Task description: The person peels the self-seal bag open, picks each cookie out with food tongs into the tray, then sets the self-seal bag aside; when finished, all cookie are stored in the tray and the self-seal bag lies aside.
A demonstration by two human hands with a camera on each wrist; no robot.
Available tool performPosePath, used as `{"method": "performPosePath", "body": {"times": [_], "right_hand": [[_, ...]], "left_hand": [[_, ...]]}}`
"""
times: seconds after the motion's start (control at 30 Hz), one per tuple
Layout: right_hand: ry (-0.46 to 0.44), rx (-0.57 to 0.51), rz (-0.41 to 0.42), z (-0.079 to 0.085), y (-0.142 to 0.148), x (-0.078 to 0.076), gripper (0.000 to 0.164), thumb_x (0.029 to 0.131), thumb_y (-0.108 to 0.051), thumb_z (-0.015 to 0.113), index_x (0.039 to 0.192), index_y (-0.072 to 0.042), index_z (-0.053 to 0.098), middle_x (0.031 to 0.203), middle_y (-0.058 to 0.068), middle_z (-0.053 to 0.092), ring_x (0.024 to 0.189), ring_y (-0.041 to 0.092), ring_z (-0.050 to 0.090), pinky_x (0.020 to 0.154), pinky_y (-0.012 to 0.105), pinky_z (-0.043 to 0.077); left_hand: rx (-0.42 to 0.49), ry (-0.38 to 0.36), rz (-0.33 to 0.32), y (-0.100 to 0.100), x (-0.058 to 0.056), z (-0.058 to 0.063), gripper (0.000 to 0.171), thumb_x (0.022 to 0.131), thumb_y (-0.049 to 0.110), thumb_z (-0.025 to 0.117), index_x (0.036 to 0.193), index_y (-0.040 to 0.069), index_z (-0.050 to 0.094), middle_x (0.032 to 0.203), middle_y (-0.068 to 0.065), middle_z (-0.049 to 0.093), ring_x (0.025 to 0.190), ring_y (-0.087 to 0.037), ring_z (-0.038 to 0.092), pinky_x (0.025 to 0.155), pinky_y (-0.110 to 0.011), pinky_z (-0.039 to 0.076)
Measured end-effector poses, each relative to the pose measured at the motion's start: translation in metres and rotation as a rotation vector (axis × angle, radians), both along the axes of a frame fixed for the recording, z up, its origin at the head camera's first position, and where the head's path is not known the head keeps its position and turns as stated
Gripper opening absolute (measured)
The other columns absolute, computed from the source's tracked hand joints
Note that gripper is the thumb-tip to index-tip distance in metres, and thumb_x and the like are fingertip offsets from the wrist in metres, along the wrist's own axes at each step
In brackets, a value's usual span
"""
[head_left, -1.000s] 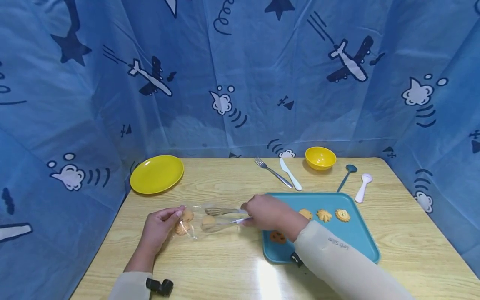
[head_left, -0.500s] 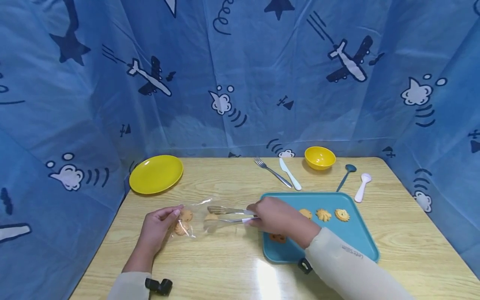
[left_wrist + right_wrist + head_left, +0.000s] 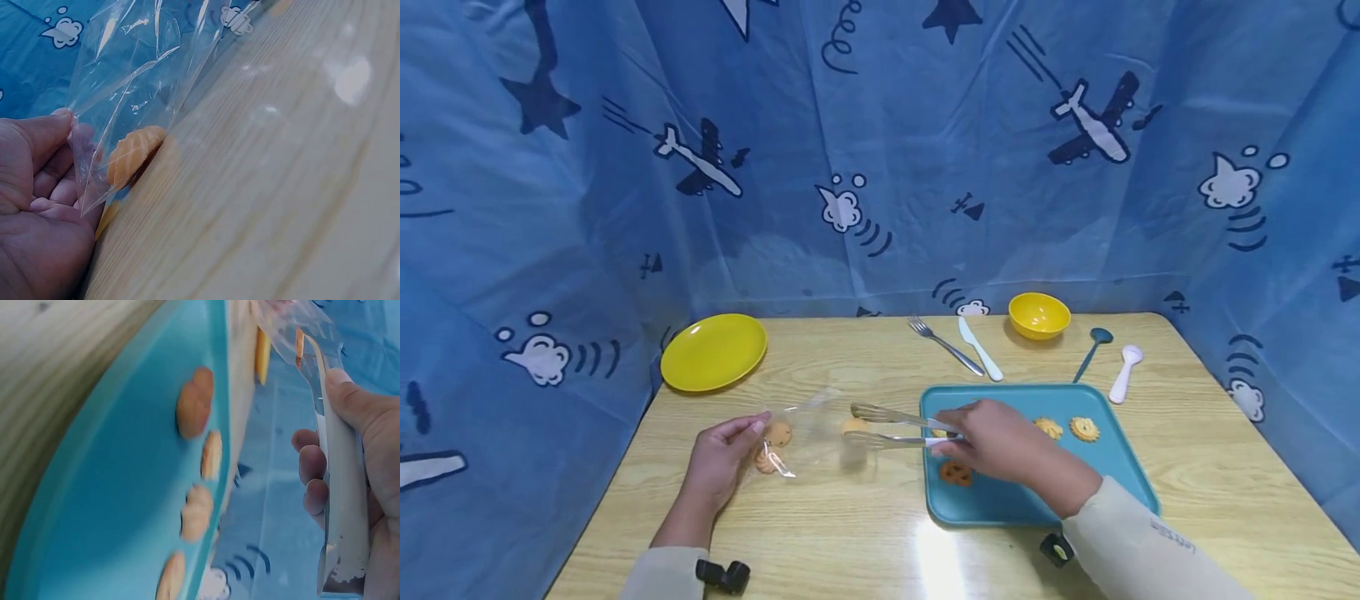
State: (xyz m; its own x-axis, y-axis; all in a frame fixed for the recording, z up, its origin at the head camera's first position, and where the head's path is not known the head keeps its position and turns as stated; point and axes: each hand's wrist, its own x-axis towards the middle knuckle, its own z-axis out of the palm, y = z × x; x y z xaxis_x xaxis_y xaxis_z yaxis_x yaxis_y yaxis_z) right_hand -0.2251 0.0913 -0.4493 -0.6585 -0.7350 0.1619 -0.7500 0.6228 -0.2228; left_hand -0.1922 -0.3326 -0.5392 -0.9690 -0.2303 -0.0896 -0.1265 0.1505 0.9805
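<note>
At the left of the head view my left hand (image 3: pixel 724 458) pinches the edge of a clear plastic bag (image 3: pixel 808 437). Inside the bag lie a round cookie (image 3: pixel 778 432) and a ridged cookie (image 3: pixel 767 462), the latter plain in the left wrist view (image 3: pixel 134 156). My right hand (image 3: pixel 1003 442), over the tray's left half, grips tongs (image 3: pixel 895 441) with a pale handle (image 3: pixel 347 506). A round cookie (image 3: pixel 853 427) sits between the tong tips at the bag's right end. Whether it is inside the film cannot be told.
A teal tray (image 3: pixel 1037 504) holds several cookies, one of them pretzel-shaped (image 3: pixel 956 474). Behind stand a yellow plate (image 3: pixel 713 353), a fork (image 3: pixel 946 345), a knife (image 3: pixel 981 350) and a yellow bowl (image 3: pixel 1040 317). A dark spoon (image 3: pixel 1092 354) and a pale spoon (image 3: pixel 1125 375) lie right.
My right hand and the tongs have moved right, with the round cookie following between the tips. The bag's right end stretches further right. My left hand stays nearly in place.
</note>
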Motion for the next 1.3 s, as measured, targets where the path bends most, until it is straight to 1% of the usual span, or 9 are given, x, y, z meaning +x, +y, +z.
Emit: {"method": "performPosePath", "body": {"times": [0.1, 0.17, 0.23, 0.37, 0.5, 0.7, 0.9, 1.03, 1.3], "right_hand": [[0.033, -0.027, -0.05, 0.003, 0.026, 0.006, 0.047, 0.098, -0.049, 0.064, 0.125, -0.012, 0.072, 0.103, -0.002, 0.078, 0.082, 0.009, 0.071, 0.072, 0.031, 0.062], [0.038, -0.028, -0.096, 0.005, 0.045, 0.011, 0.048, 0.097, -0.051, 0.065, 0.124, -0.011, 0.073, 0.102, -0.002, 0.078, 0.081, 0.009, 0.072, 0.071, 0.032, 0.062], [0.025, -0.027, -0.136, 0.007, 0.066, 0.015, 0.047, 0.095, -0.048, 0.068, 0.122, -0.01, 0.073, 0.1, -0.001, 0.079, 0.082, 0.012, 0.073, 0.071, 0.034, 0.062], [0.001, 0.018, -0.208, 0.005, 0.105, 0.025, 0.045, 0.093, -0.043, 0.073, 0.122, -0.01, 0.074, 0.109, 0.003, 0.078, 0.095, 0.02, 0.076, 0.08, 0.042, 0.064], [-0.035, 0.066, -0.263, -0.001, 0.132, 0.034, 0.045, 0.091, -0.047, 0.074, 0.12, -0.012, 0.075, 0.107, 0.001, 0.079, 0.092, 0.019, 0.075, 0.079, 0.043, 0.063], [-0.064, 0.089, -0.281, -0.009, 0.147, 0.042, 0.05, 0.089, -0.052, 0.074, 0.118, -0.011, 0.075, 0.106, 0.0, 0.079, 0.092, 0.018, 0.075, 0.079, 0.043, 0.063], [-0.065, 0.12, -0.274, -0.015, 0.153, 0.046, 0.052, 0.09, -0.054, 0.071, 0.117, -0.009, 0.075, 0.105, 0.001, 0.079, 0.09, 0.018, 0.075, 0.077, 0.041, 0.063], [-0.07, 0.129, -0.276, -0.018, 0.156, 0.048, 0.052, 0.091, -0.054, 0.07, 0.117, -0.01, 0.075, 0.105, 0.0, 0.079, 0.09, 0.018, 0.075, 0.076, 0.04, 0.063], [-0.103, 0.133, -0.298, -0.019, 0.163, 0.052, 0.053, 0.091, -0.056, 0.07, 0.117, -0.01, 0.075, 0.104, -0.001, 0.079, 0.089, 0.013, 0.074, 0.075, 0.038, 0.063]], "left_hand": [[0.003, 0.007, 0.0, 0.003, -0.002, -0.002, 0.035, 0.099, 0.031, 0.068, 0.126, 0.008, 0.071, 0.137, 0.001, 0.068, 0.121, 0.006, 0.06, 0.098, -0.011, 0.051], [0.005, 0.01, 0.001, 0.004, -0.003, -0.002, 0.034, 0.099, 0.029, 0.068, 0.126, 0.008, 0.071, 0.137, 0.001, 0.068, 0.121, 0.004, 0.061, 0.098, -0.012, 0.051], [0.007, 0.008, 0.002, 0.005, -0.003, -0.003, 0.033, 0.099, 0.028, 0.068, 0.125, 0.007, 0.071, 0.137, 0.001, 0.068, 0.123, 0.003, 0.06, 0.099, -0.012, 0.051], [-0.011, -0.005, 0.003, 0.005, -0.003, -0.002, 0.035, 0.098, 0.031, 0.069, 0.125, 0.009, 0.071, 0.137, 0.003, 0.068, 0.128, -0.002, 0.059, 0.099, -0.011, 0.051], [-0.028, -0.017, 0.0, 0.003, -0.003, -0.002, 0.037, 0.098, 0.034, 0.069, 0.127, 0.011, 0.071, 0.138, 0.004, 0.067, 0.134, -0.009, 0.056, 0.1, -0.01, 0.049], [-0.018, -0.04, 0.011, 0.001, -0.002, -0.004, 0.036, 0.099, 0.035, 0.067, 0.128, 0.013, 0.07, 0.141, 0.005, 0.065, 0.138, -0.012, 0.054, 0.101, -0.011, 0.047], [0.007, -0.043, 0.022, 0.002, -0.002, -0.006, 0.035, 0.099, 0.033, 0.067, 0.127, 0.012, 0.07, 0.14, 0.005, 0.066, 0.133, -0.006, 0.058, 0.101, -0.011, 0.048], [-0.01, -0.04, 0.018, 0.001, -0.003, -0.006, 0.037, 0.099, 0.036, 0.068, 0.127, 0.012, 0.07, 0.139, 0.005, 0.066, 0.131, -0.003, 0.058, 0.099, -0.009, 0.048], [-0.008, -0.026, 0.014, 0.003, -0.003, -0.003, 0.034, 0.1, 0.03, 0.067, 0.126, 0.009, 0.07, 0.137, 0.004, 0.068, 0.128, 0.0, 0.059, 0.099, -0.009, 0.049]]}}
